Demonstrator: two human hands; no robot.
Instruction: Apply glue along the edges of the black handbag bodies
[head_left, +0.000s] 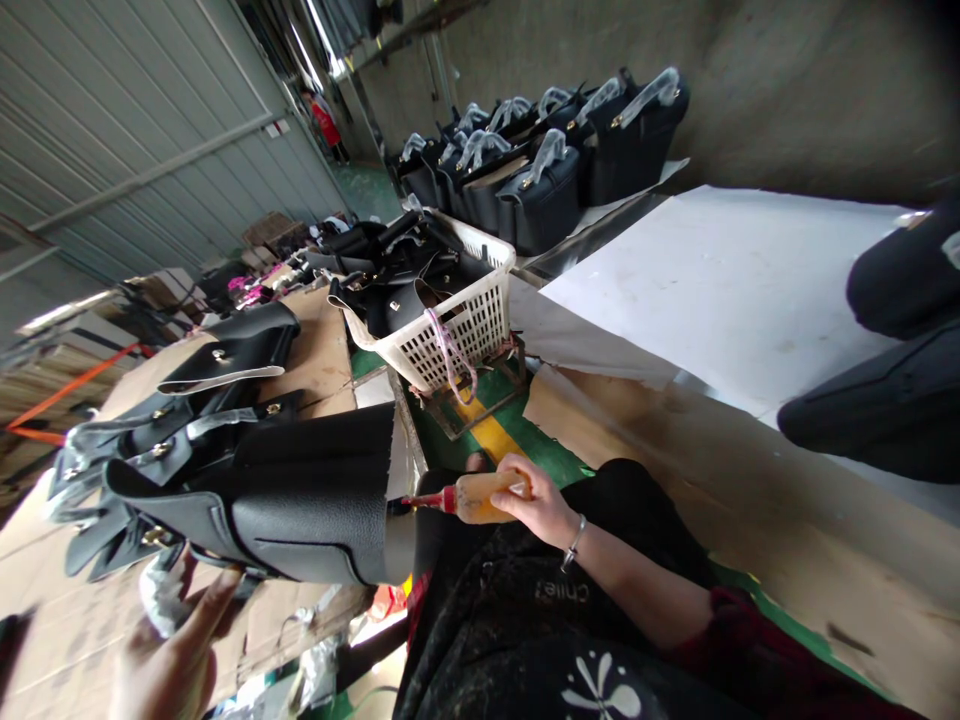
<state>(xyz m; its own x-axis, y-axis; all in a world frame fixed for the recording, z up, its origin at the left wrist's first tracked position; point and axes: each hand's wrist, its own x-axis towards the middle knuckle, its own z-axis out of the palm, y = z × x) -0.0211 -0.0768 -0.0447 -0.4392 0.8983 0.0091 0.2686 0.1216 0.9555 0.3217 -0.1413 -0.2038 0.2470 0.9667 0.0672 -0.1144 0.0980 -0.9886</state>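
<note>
My right hand (540,505) is wrapped around a squeeze bottle (476,497) with amber contents and a red nozzle. The nozzle points left and its tip is at the pale edge of a black handbag (315,510); whether they touch I cannot tell. The handbag lies on its side, partly over the table's edge. At lower left, my left hand (176,650), somewhat blurred, has its fingers closed at the bag's plastic-wrapped handle (161,595). More black bag parts with wrapped handles (135,440) lie piled behind the handbag.
A white plastic basket (450,340) full of black bag pieces stands ahead on a metal frame. Finished-looking black bags (540,190) stand in rows by the wall. White sheet (720,290) and cardboard (637,450) cover the right table. A person in red (326,125) is far off.
</note>
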